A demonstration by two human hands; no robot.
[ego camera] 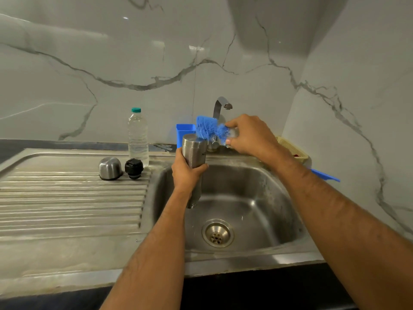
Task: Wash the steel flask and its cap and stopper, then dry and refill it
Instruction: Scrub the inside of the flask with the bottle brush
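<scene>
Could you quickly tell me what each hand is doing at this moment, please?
Left hand: grips the steel flask over the sink.
Right hand: holds the blue bottle brush at the flask's top end.

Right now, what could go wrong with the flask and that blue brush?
The left hand holds the steel flask over the sink; if wet, it might slip and drop in. The right hand holds the blue brush at the flask's top, so bristles could flick water toward the cap and stopper nearby.
</scene>
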